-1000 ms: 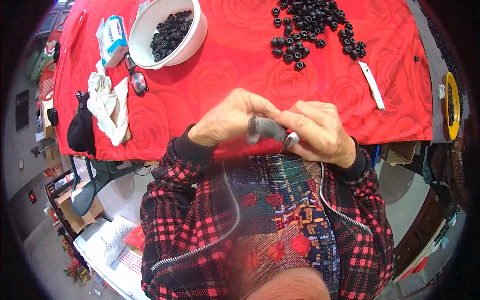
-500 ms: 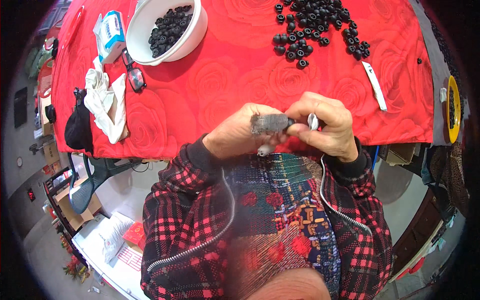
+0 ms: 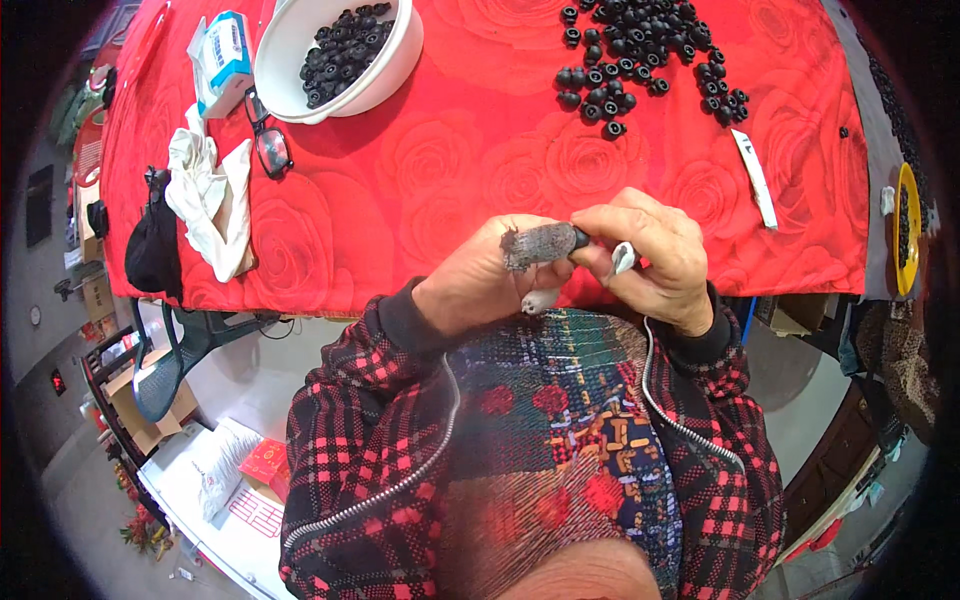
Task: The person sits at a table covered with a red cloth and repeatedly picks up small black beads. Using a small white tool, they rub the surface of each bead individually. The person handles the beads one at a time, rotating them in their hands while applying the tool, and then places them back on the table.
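My left hand [image 3: 475, 280] is closed at the table's near edge, with a frayed grey cloth finger cover [image 3: 540, 246] on one finger and a paler cover [image 3: 540, 301] on another. A small black knob-like cap [image 3: 581, 238] pokes out at the end of the grey cover, pinched where both hands meet. My right hand [image 3: 660, 255] is closed with its fingertips against that cap. A whitish pointed piece [image 3: 624, 258] sticks out between its fingers; its kind cannot be made out. Many similar black caps [image 3: 640, 45] lie in a loose pile beyond my hands.
A white bowl [image 3: 400, 65] of black caps stands far left, near a blue-and-white box [image 3: 222, 65], glasses [image 3: 272, 152], white cloth [image 3: 205, 195] and a black pouch [image 3: 152, 245]. To the right lie a white strip [image 3: 754, 180] and a yellow dish [image 3: 908, 280].
Both hands stay together at the black cap. The grey-covered finger has tilted slightly, and the right fingers have shifted a little around the whitish piece. The whole view has moved slightly.
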A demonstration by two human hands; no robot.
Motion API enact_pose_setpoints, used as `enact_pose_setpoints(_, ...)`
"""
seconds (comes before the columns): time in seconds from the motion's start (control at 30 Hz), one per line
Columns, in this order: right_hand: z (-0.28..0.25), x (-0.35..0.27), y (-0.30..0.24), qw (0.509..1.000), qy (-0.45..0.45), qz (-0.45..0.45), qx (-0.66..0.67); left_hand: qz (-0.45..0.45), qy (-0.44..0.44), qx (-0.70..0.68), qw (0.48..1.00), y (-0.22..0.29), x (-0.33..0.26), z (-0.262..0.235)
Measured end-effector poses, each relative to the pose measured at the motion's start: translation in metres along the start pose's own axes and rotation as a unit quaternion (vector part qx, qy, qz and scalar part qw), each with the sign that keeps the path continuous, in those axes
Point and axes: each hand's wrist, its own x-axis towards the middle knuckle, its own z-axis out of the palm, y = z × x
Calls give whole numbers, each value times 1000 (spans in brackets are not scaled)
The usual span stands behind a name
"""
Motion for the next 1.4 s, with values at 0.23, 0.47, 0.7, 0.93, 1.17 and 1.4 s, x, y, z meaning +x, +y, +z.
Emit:
enact_pose_setpoints(0.23,10,1,-2,998,65,-20,-15,69,20,56,996,-1,1,1)
enact_pose_setpoints(0.47,-3,0,-12,998,18,43,35,157,59,177,970,5,-6,14)
enact_pose_setpoints(0.7,-7,-2,-12,959,-12,224,172,184,31,197,962,7,-3,12)
enact_pose_setpoints(0.93,-8,1,-6,961,-47,212,171,171,31,220,960,9,-2,12)
enact_pose_setpoints(1.17,-12,1,-4,947,-80,243,192,166,32,241,956,8,-2,10)
enact_pose_setpoints(1.4,-12,-2,2,931,-87,260,240,141,41,220,964,8,0,7)
